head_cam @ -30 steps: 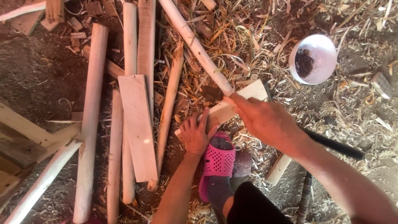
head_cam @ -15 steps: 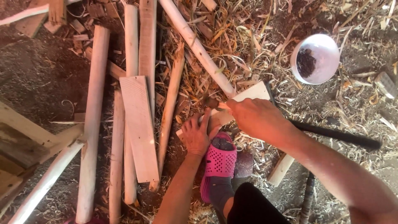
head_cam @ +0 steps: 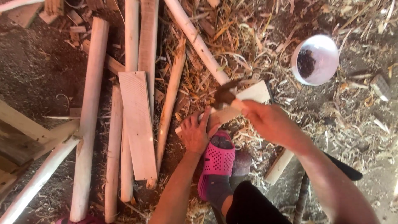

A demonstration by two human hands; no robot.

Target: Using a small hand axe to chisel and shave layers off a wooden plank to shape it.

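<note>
Shavings and splinters cover the dirt floor (head_cam: 365, 137) around the person's feet, which suggests that a good deal of wood has already been worked here, though the piece in hand looks only partly done. The left hand (head_cam: 195, 133) presses flat on the near end of a pale wooden slat (head_cam: 248, 99), fingers spread and wrapped over it, pinning it just beside a foot in a pink perforated clog (head_cam: 218, 159). The right hand (head_cam: 269, 120) is closed around the handle of a dark-headed hatchet-like tool (head_cam: 224, 94), whose head sits at the slat's upper edge, touching or just above it; which of the two cannot be told. The slat lies near the middle of the scene, slanting from the left hand up to the right, with its far end still square and broad. To the left, several rounded poles (head_cam: 89, 124) and a flat board (head_cam: 139, 124) lie side by side, apparently finished or waiting. Another long round pole (head_cam: 197, 39) runs away toward the far side. A white bowl (head_cam: 321, 52) with dark contents stands on the floor at the far right, well apart from the hands. Judging by the slat's flat faces against the rounded poles, most of its shaping remains.
</note>
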